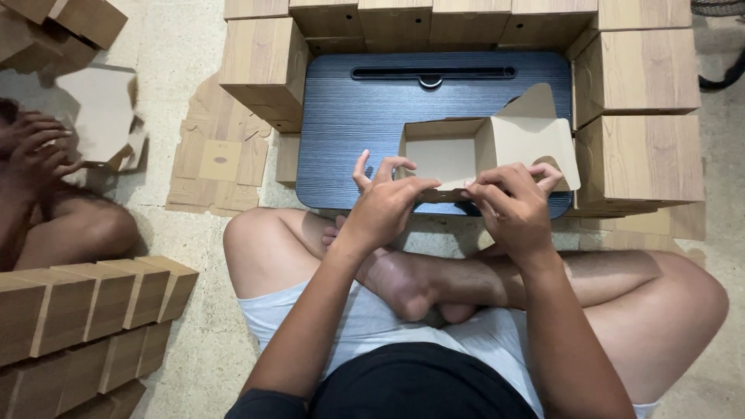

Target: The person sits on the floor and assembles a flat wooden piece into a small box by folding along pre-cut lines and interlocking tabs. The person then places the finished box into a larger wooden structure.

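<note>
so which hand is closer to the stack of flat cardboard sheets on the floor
Left. The left hand is nearer the flat cardboard sheets, which lie on the floor to its left; the right hand is farther away, beyond the half-folded box.

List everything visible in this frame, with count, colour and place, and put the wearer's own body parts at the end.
Half-folded carton: one, beige inside, on the lap desk, both hands at its near edge.
Lap desk: one, dark blue-grey with a slot along its far edge, on the floor ahead of the legs.
Finished boxes: many, wood-grain tan, stacked behind and on both sides of the desk, more at lower left.
Flat carton blanks: a pile, tan, on the floor left of the desk.
Co-worker's hands: at the left edge, on another beige carton.
Floor: pale concrete.
Left hand: pinching the carton's edge.
Right hand: gripping the carton's flap.
Crossed legs: bare, below the desk.
</note>
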